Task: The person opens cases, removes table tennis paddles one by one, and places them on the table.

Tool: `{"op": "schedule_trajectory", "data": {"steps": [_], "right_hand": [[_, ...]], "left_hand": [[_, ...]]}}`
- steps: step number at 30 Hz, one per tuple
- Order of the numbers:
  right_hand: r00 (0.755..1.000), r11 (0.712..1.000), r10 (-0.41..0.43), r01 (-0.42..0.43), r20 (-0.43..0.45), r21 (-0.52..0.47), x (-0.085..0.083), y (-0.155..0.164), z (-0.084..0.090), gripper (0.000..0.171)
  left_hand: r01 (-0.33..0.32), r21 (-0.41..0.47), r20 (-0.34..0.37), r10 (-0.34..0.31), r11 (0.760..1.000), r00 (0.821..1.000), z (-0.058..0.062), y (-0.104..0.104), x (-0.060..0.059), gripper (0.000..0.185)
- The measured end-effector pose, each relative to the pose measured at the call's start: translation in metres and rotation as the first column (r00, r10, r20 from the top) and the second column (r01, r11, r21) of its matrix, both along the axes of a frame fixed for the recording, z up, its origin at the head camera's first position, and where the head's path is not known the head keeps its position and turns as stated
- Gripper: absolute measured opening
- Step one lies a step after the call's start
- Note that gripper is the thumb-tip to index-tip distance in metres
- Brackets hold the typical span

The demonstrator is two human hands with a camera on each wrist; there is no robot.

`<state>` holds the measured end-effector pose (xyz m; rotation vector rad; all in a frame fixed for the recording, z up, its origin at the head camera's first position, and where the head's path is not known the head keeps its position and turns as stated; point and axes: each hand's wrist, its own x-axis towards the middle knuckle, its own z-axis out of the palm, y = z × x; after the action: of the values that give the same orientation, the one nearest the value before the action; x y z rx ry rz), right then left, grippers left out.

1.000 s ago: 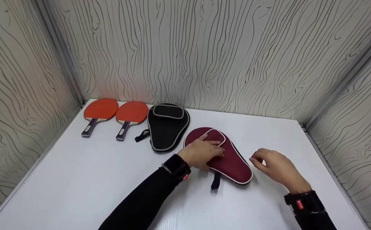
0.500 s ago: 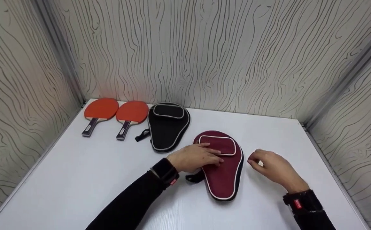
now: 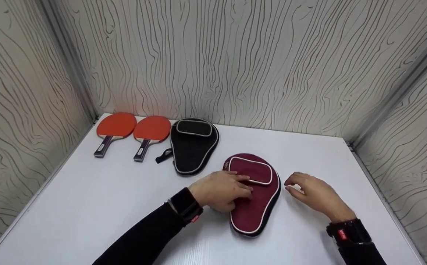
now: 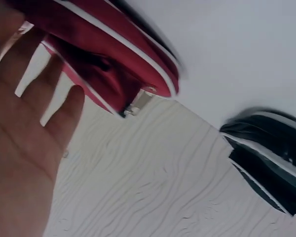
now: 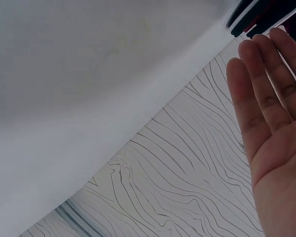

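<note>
Found maroon, paddle-shaped, white-piped fabric case (image 3: pixel 258 198) at lower centre of frame, touched by bare left hand (image 3: pixel 219 191) with fingers apart; observed bare right hand (image 3: pixel 315 193) just beside, lower right, with fingers relaxed

Bare hands (image 3: pixel 219 191), black left sleeve (image 3: pixel 139 233), black right sleeve (image 3: pixel 359 254), wide black wristbands (image 3: pixel 184 203), small red tag (image 3: pixel 342 234) with pale markings on each band.

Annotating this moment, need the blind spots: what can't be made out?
Red case, head view: part of its left edge, hidden by the left hand.
Black case, left wrist view: cut off by right edge.
Right hand, right wrist view: cut off by right edge.
Handle labels, head view: too small.
</note>
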<state>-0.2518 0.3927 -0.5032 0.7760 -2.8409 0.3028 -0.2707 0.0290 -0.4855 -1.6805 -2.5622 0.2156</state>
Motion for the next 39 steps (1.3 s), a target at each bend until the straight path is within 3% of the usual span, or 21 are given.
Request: {"op": "schedule_trajectory", "data": {"steps": [7, 13, 19, 23, 27, 34, 39], "right_hand": [[1.0, 0.999, 0.024, -0.024, 0.001, 0.041, -0.001, 0.004, -0.002, 0.017], [0.999, 0.998, 0.036, -0.037, 0.019, 0.055, 0.0, 0.004, -0.003, 0.03], [0.997, 0.995, 0.071, -0.073, 0.043, 0.06, 0.001, 0.002, -0.006, 0.027], [0.995, 0.995, 0.077, -0.08, 0.056, 0.057, 0.001, 0.001, -0.008, 0.026], [0.992, 0.995, 0.094, -0.097, 0.08, 0.031, 0.0, 0.0, -0.011, 0.025], [0.989, 0.993, 0.115, -0.116, 0.096, 0.002, -0.002, -0.004, -0.012, 0.021], [0.986, 0.99, 0.14, -0.139, 0.094, -0.015, -0.004, -0.004, -0.012, 0.019]], "left_hand": [[-0.011, -0.008, -0.071, 0.01, 1.0, 0.997, 0.001, 0.01, 0.024, 0.055], [-0.019, -0.04, -0.141, 0.013, 0.999, 0.99, -0.002, 0.017, 0.042, 0.08], [-0.074, -0.082, -0.216, 0.055, 0.994, 0.975, -0.003, 0.024, 0.057, 0.087], [-0.112, -0.082, -0.227, 0.091, 0.99, 0.97, -0.003, 0.03, 0.065, 0.084], [-0.105, -0.068, -0.221, 0.088, 0.992, 0.971, -0.005, 0.034, 0.069, 0.083], [0.005, -0.068, -0.245, -0.021, 0.998, 0.969, -0.004, 0.038, 0.066, 0.077], [0.048, -0.08, -0.267, -0.068, 0.996, 0.961, -0.001, 0.041, 0.064, 0.069]]}}
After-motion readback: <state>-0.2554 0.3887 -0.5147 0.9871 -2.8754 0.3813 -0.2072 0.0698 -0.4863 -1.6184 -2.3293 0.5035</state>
